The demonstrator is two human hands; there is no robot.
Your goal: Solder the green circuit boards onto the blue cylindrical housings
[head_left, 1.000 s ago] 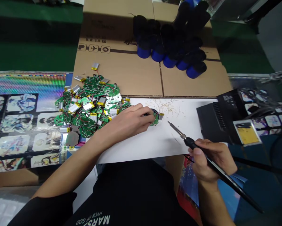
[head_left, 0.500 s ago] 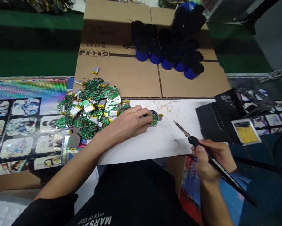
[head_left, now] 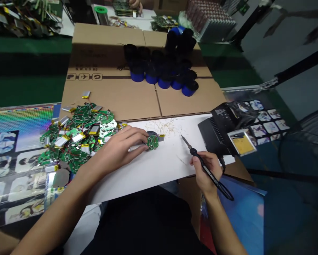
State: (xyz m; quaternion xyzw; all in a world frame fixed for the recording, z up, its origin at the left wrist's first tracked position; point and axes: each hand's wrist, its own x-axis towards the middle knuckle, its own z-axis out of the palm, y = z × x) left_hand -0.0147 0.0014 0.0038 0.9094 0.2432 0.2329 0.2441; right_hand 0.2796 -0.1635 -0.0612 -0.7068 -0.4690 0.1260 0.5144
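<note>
My left hand [head_left: 121, 146] reaches across the white sheet, thumb and fingertips closed at the left edge of a green circuit board [head_left: 153, 142]. Behind that board shows the rim of a round dark part [head_left: 150, 133], and a small silver battery cell [head_left: 161, 137] with a yellow end sits at its right. In my right hand [head_left: 208, 170] is a black soldering iron [head_left: 192, 151], its tip pointing up and left, apart from the board. A heap of green circuit boards with wired battery cells [head_left: 79, 136] spreads to the left of my left hand.
Blue and black cylinders [head_left: 164, 81] stand in rows on a cardboard sheet [head_left: 108, 97]. At right are a black box-shaped unit [head_left: 212, 131] and a tray with a yellow sponge [head_left: 242, 143]. Wire scraps litter the white sheet [head_left: 127, 180]. Across the bench shows another person's hand [head_left: 136, 5].
The camera view has shifted, so the bench appears further left and more of its far side shows. My left fingers have eased back, exposing more of the board. The iron remains in my right hand.
</note>
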